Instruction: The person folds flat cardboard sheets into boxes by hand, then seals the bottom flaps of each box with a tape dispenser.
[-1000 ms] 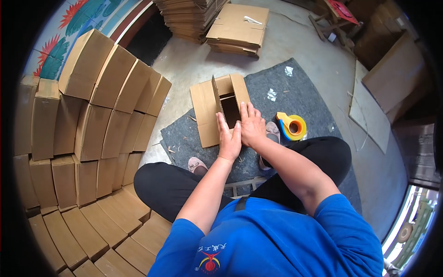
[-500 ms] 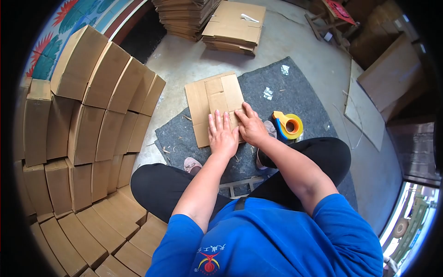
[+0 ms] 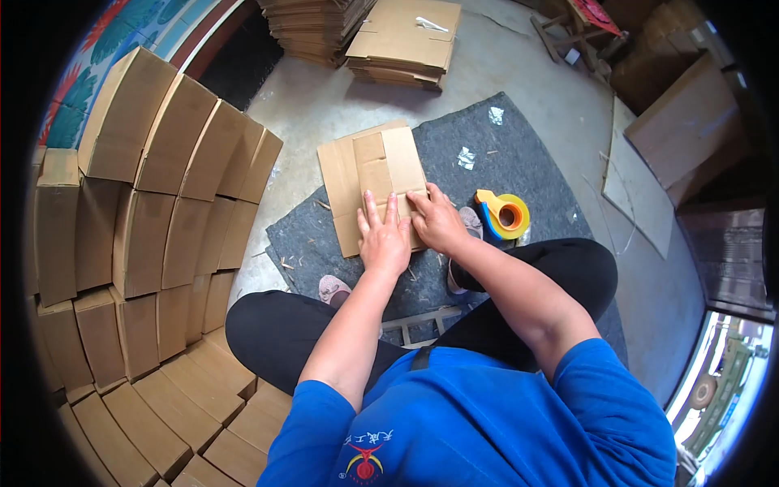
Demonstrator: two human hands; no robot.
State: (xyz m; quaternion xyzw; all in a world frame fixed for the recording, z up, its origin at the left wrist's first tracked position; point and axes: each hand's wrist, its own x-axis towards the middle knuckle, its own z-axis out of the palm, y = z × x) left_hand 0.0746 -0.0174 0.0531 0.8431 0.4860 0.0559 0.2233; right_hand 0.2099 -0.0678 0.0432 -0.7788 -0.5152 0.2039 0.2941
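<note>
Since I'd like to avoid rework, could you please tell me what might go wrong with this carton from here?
The cardboard flaps could spring up if the left hand and right hand lift, as I see no tape across them. The right leg might knock the tape dispenser lying close by on the mat.

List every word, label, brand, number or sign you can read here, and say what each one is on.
"®": on the shirt, beside the emblem; tiny, but seems to read so.
Chinese characters above the emblem: too small and tilted to quote surely.
Red sheet: any marks are too blurred to read.
Carton under the hands, stacked boxes, tape: no readable text.
</note>
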